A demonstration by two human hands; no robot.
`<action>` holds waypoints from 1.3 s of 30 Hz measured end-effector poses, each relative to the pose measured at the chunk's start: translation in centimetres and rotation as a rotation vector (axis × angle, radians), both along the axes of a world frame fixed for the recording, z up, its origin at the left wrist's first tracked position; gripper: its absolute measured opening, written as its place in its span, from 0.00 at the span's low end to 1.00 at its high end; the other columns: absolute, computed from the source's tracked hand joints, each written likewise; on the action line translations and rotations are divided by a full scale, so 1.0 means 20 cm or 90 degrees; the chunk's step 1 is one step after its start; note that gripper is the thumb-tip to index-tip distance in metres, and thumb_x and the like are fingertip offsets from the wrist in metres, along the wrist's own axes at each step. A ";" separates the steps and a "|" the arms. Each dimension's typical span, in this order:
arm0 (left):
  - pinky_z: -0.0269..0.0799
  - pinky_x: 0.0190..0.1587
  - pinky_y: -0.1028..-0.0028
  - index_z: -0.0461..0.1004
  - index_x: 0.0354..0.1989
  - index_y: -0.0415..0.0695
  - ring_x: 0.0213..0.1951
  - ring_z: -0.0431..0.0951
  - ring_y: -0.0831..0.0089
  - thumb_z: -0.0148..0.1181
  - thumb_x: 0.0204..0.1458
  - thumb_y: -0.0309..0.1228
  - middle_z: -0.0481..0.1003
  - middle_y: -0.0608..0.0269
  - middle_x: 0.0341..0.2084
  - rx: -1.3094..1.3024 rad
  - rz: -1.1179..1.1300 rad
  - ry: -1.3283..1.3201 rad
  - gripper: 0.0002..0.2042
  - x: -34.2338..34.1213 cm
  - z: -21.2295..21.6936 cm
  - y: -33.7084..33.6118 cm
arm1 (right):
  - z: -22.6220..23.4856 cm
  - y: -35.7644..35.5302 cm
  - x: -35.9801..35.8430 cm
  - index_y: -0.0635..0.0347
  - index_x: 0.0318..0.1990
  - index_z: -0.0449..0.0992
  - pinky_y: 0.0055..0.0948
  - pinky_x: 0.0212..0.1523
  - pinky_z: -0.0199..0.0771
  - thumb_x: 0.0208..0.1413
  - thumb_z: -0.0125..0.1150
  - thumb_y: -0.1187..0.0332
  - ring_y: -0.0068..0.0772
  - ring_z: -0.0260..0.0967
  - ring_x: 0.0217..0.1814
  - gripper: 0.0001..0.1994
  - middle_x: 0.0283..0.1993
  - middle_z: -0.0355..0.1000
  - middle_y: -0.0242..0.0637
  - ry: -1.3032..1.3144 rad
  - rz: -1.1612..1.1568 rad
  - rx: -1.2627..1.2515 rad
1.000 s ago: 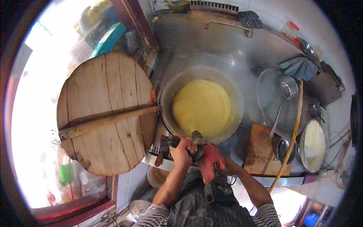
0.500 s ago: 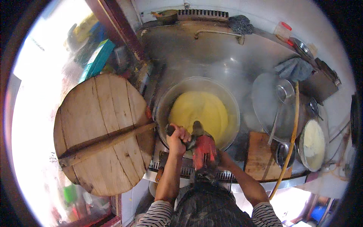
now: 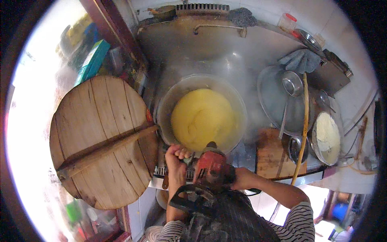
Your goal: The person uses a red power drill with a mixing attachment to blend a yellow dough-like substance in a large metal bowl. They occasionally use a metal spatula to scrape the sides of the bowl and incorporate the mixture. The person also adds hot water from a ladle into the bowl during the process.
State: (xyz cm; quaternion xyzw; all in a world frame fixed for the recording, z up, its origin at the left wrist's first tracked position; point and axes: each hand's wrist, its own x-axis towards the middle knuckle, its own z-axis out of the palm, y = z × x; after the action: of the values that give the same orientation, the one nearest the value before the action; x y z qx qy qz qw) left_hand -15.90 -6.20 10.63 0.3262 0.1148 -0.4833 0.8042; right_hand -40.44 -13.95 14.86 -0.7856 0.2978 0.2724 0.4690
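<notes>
Both hands (image 3: 177, 159) grip the red power mixer (image 3: 210, 168), pointing forward into the yellow batter (image 3: 201, 117).

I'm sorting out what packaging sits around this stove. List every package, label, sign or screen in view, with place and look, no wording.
Box: upper left by the window frame, flat and oblong, teal with a white face, tilted on edge.
Jar: top right on the ledge, small, clear with a red lid.
No signs or screens show.
</notes>
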 end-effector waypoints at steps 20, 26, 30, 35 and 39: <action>0.59 0.14 0.72 0.59 0.22 0.43 0.10 0.61 0.72 0.49 0.41 0.16 0.62 0.63 0.10 0.061 0.047 -0.228 0.08 -0.41 0.24 -0.01 | -0.70 0.06 -0.25 0.59 0.51 0.67 0.32 0.43 0.70 0.45 0.63 0.65 0.32 0.68 0.40 0.23 0.43 0.71 0.37 -0.304 -0.337 0.443; 0.57 0.13 0.71 0.59 0.26 0.47 0.10 0.59 0.72 0.50 0.41 0.16 0.59 0.64 0.11 0.091 -0.034 -0.225 0.10 -0.45 0.20 -0.01 | -0.69 0.13 -0.23 0.58 0.52 0.66 0.31 0.45 0.69 0.46 0.62 0.67 0.31 0.67 0.44 0.23 0.46 0.69 0.36 -0.322 -0.330 0.358; 0.54 0.13 0.72 0.61 0.26 0.48 0.10 0.57 0.72 0.50 0.41 0.16 0.59 0.65 0.11 0.076 -0.007 -0.197 0.10 -0.32 0.24 -0.09 | -0.73 0.10 -0.17 0.57 0.52 0.65 0.30 0.46 0.69 0.46 0.61 0.69 0.30 0.66 0.46 0.23 0.47 0.68 0.35 -0.356 -0.361 0.353; 0.54 0.14 0.72 0.64 0.29 0.49 0.11 0.55 0.73 0.47 0.43 0.18 0.57 0.66 0.11 0.033 -0.006 -0.207 0.09 -0.15 0.18 -0.19 | -0.77 0.03 -0.09 0.57 0.53 0.64 0.28 0.48 0.68 0.47 0.61 0.71 0.30 0.65 0.49 0.24 0.49 0.67 0.34 -0.446 -0.391 0.325; 0.55 0.16 0.72 0.63 0.29 0.53 0.12 0.55 0.74 0.47 0.45 0.20 0.56 0.68 0.11 -0.001 -0.014 -0.208 0.09 -0.02 0.14 -0.28 | -0.57 -0.08 0.08 0.58 0.52 0.63 0.29 0.53 0.64 0.50 0.58 0.69 0.29 0.63 0.50 0.21 0.51 0.65 0.33 -0.374 -0.244 0.105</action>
State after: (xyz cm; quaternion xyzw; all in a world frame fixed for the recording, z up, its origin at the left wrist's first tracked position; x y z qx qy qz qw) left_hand -16.23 -11.72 13.50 0.4013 -0.0213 -0.4330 0.8068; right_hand -38.90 -15.61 3.54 -0.7196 0.2694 -0.0352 0.6390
